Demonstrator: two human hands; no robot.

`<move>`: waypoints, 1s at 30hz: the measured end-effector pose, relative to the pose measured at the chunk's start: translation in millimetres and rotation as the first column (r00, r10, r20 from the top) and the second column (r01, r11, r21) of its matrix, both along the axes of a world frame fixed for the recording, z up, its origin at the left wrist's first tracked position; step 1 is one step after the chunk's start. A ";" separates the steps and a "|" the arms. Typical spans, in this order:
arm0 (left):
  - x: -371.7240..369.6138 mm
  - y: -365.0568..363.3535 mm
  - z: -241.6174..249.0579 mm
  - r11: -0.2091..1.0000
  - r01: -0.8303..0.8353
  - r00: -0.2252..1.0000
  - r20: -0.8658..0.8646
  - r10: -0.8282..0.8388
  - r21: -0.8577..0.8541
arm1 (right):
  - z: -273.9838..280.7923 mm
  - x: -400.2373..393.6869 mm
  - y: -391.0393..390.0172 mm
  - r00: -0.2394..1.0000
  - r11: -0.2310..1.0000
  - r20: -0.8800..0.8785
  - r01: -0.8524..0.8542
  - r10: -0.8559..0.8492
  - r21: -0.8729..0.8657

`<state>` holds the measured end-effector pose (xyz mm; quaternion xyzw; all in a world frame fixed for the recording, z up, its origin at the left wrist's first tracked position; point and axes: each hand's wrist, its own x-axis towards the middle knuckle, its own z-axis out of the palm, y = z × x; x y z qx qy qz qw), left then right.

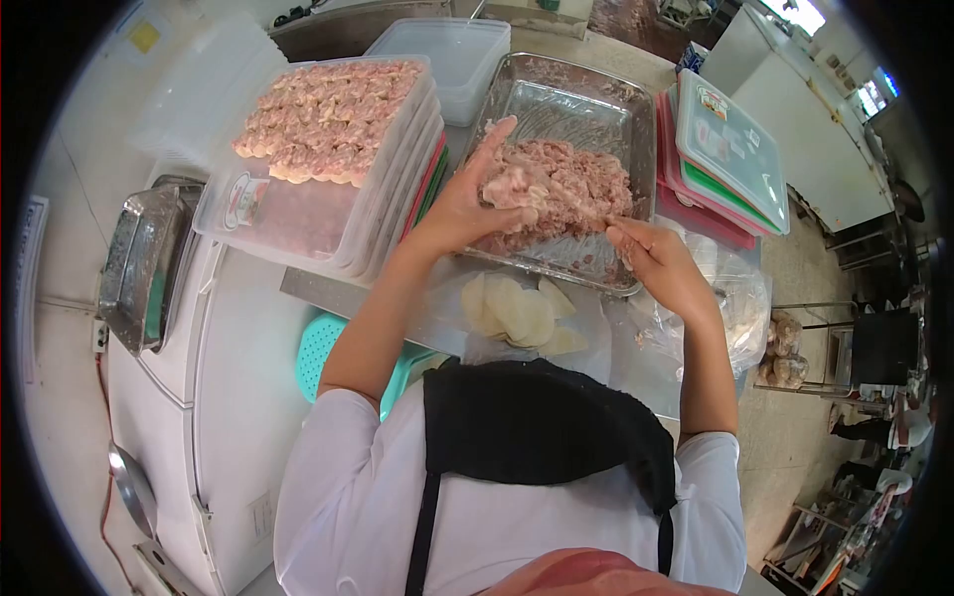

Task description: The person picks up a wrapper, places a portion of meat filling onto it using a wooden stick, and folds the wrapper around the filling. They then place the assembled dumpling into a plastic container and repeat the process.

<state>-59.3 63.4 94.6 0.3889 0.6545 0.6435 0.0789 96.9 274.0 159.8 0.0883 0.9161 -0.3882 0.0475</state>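
A metal tray holds a mound of pinkish minced meat. Over its left side, my left hand cups a dumpling, a pale wrapper loaded with meat, between thumb and fingers. At the mound's lower right edge, my right hand is closed with its fingers pinched together. Whatever it grips is hidden by the fingers and meat. Round, pale dumpling wrappers lie loosely overlapped in front of the tray, on the work surface between my forearms.
Stacked clear containers stand at left, the top one covered with rows of filled dumplings. Lidded boxes are piled at right, above a plastic bag. A turquoise basket sits below my left forearm. Another clear bin stands behind.
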 end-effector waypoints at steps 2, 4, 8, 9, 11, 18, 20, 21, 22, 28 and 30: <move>-3.4 -1.3 9.8 0.987 0.053 0.984 -0.162 -0.078 -0.151 | 7.7 6.4 -3.5 0.996 0.997 -0.056 -0.062 0.064 0.041; -12.0 -6.2 16.8 0.918 0.254 0.956 -0.066 -0.287 -0.305 | -1.5 8.8 -6.6 0.971 0.991 -0.198 -0.123 0.132 0.056; -20.3 -6.2 -5.9 0.938 0.211 0.956 -0.144 -0.257 -0.275 | -58.9 0.9 10.4 0.893 0.968 -0.376 -0.242 0.248 0.064; -21.0 -3.4 -5.3 0.917 0.209 0.948 -0.159 -0.275 -0.340 | -56.5 -1.5 12.6 0.893 0.961 -0.357 -0.270 0.274 0.062; -24.9 4.2 -15.4 0.907 0.140 0.967 -0.143 -0.212 -0.398 | -44.3 1.5 16.4 0.956 0.958 -0.241 -0.101 0.168 0.268; -34.2 11.2 -56.3 0.874 0.083 0.990 0.143 -0.015 -0.479 | -131.6 -11.6 18.9 0.897 0.948 -0.437 0.084 0.062 0.308; -34.6 4.6 -44.2 0.866 0.110 0.988 0.147 -0.043 -0.488 | -129.0 -3.5 49.0 0.959 0.918 -0.279 0.062 0.055 0.392; -23.6 -3.3 -30.0 0.881 0.165 0.970 0.236 -0.062 -0.444 | -125.8 1.9 55.5 0.980 0.903 -0.198 0.058 0.030 0.425; -17.2 -5.8 -20.6 0.902 0.157 0.976 0.203 -0.080 -0.402 | -97.2 9.0 49.6 0.996 0.910 -0.089 0.064 -0.030 0.409; -9.6 -4.3 8.7 0.891 0.142 0.965 -0.138 -0.221 -0.432 | -63.4 25.8 19.1 0.944 0.986 -0.329 -0.087 0.035 -0.144; -21.0 1.8 -1.6 0.885 0.165 0.940 -0.202 -0.275 -0.436 | -83.9 16.7 12.5 0.935 0.987 -0.343 -0.134 0.095 -0.093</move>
